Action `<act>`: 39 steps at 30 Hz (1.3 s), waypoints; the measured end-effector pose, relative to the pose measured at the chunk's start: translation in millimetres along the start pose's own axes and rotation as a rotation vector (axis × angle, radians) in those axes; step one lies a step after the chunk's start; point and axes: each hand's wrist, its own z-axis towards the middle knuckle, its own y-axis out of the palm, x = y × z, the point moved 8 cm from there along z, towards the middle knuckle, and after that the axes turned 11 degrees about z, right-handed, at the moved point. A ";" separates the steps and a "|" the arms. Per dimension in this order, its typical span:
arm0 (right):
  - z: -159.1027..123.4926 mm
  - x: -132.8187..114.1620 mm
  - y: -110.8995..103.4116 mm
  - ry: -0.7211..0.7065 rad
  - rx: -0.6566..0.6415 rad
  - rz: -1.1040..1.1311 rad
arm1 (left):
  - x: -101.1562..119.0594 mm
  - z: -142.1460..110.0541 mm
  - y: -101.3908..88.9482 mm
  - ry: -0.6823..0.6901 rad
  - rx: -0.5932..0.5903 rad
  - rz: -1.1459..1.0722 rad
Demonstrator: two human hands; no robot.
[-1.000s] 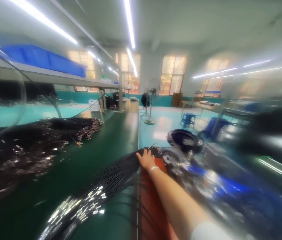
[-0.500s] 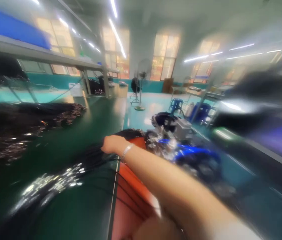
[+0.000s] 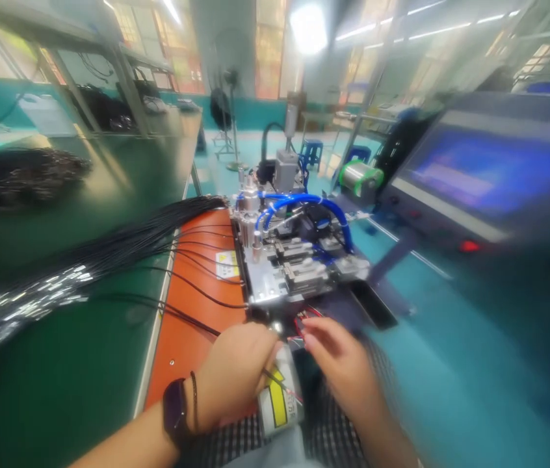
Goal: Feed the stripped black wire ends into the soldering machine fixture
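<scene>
In the head view, both forearms come up from the bottom of the picture and meet at about 6 o'clock. The left hand [image 3: 233, 374] is closed, with the back of the hand turned up, and it seems to pinch a thin black wire [image 3: 275, 378] between its fingers and thumb. This wire lies between the two hands, just in front of a wire-processing machine [image 3: 294, 260], but the fingers hide its held part. On the left wrist there is a dark smart band [image 3: 175, 413].

The right hand [image 3: 340, 364] is blurred. Its fingers [image 3: 316, 331] are half curved and open, and I cannot see that they grasp anything. They are near a small red-marked part [image 3: 307, 322] at the front of the machine.

Just below the hands stands a white container [image 3: 277, 400] with a yellow label, over a checkered cloth [image 3: 336, 426]. Black wires [image 3: 123, 250] with shiny ends come from 9 o'clock across an orange mat [image 3: 192, 338] on the green worktop [image 3: 60, 396]. Blue tubes [image 3: 307, 201] curve over the machine, and a control screen [image 3: 489, 172] stands at 2 o'clock.
</scene>
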 end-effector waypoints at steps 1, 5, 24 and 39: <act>-5.1 6.7 2.7 0.006 0.005 0.027 | 0.8 0.5 -0.2 -0.008 0.008 0.014; -11.9 -4.4 12.2 -0.051 0.008 0.029 | -1.8 1.3 -5.5 -0.044 0.048 0.058; -11.8 -8.6 36.1 -0.091 0.025 -0.130 | -10.2 -3.7 -16.6 -0.073 0.113 0.148; 0.9 -29.0 56.6 -0.215 -0.181 -0.258 | -1.4 -7.3 -15.5 0.042 0.104 0.232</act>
